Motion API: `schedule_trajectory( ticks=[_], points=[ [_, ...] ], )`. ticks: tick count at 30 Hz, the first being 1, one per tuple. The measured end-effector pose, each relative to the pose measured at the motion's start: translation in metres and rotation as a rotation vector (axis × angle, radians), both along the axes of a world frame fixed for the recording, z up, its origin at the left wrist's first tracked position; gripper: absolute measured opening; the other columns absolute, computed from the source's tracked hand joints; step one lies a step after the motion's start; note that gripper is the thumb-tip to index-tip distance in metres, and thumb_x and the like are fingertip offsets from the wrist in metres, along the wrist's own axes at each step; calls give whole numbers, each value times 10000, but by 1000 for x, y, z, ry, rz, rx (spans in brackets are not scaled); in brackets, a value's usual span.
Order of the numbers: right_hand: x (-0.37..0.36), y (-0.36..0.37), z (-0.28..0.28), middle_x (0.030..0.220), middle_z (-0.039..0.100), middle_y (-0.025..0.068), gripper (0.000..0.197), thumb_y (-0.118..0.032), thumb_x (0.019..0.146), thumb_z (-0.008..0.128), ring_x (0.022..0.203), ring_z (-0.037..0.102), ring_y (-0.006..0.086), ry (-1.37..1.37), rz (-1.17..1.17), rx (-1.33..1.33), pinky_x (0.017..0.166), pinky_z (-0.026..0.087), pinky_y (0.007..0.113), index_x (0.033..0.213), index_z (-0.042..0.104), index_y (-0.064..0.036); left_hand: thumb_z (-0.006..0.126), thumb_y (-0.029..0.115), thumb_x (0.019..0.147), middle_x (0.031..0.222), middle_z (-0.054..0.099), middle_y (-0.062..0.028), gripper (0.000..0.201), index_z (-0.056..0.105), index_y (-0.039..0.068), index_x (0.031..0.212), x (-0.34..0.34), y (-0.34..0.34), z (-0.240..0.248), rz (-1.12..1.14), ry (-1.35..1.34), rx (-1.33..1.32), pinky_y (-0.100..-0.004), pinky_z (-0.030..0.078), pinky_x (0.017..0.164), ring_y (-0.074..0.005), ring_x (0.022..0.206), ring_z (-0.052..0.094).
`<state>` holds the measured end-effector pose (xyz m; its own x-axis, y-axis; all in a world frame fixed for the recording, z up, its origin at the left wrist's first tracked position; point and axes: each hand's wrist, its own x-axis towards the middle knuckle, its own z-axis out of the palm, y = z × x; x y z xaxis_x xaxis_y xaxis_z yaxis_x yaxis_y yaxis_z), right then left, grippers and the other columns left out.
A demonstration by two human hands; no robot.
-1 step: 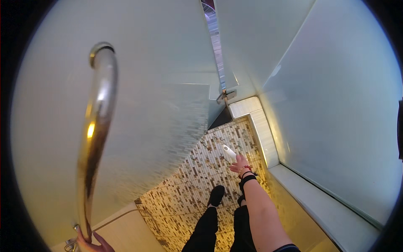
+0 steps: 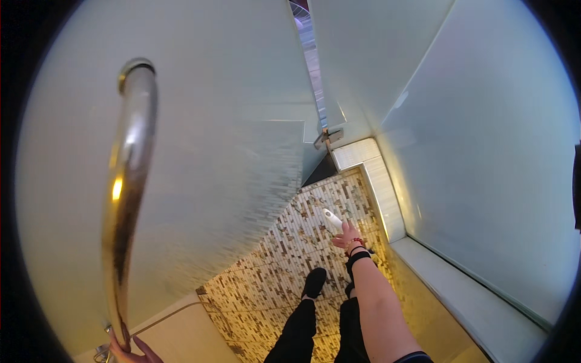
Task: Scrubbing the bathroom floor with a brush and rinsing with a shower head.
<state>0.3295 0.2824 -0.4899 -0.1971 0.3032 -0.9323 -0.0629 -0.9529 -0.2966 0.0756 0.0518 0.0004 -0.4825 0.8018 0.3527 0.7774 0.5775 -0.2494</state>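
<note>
Left grip (image 2: 137, 357) partly below lower edge

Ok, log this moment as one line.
left hand: grip at lower end of metal bar | right hand: grip on white object | black shoes: on mosaic floor

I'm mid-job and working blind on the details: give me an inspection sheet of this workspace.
Surface: floor of narrow brown and cream mosaic tiles, with a dark shoe on it.
Job's things: white elongated object, kind unclear; curved metal bar on the left frosted panel.
Clutter: nothing seen.
Grips: left grip around the bar's lower end; right grip on the white object's near end.
Cables: nothing certain; a thin brown line at lower left may be a seam or cord.
Surroundings: right frosted panel, pale curb, metal hinge.
</note>
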Motion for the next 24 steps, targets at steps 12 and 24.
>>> schedule_trajectory(
  ticks=[12, 24],
  points=[
    [5, -32, -32, 810, 498, 184, 335, -203, 784, 413, 718, 552, 302, 70, -511, -165, 591, 514, 404, 1003, 393, 51, 543, 139, 778, 1101, 357, -237, 610, 189, -53, 1236, 1, 1, -5, -94, 141, -69, -416, 343, 755, -311, 926, 413],
    [146, -163, 38, 611, 488, 86, 109, -125, 808, 463, 494, 479, 225, -311, -141, 36, 428, 415, 337, 763, 466, -25, 473, 42, 731, 1030, 406, -190, 459, 328, -40, 1159, 12, 4, -27, -175, -243, 200, -359, 323, 788, -310, 907, 393]
  ],
)
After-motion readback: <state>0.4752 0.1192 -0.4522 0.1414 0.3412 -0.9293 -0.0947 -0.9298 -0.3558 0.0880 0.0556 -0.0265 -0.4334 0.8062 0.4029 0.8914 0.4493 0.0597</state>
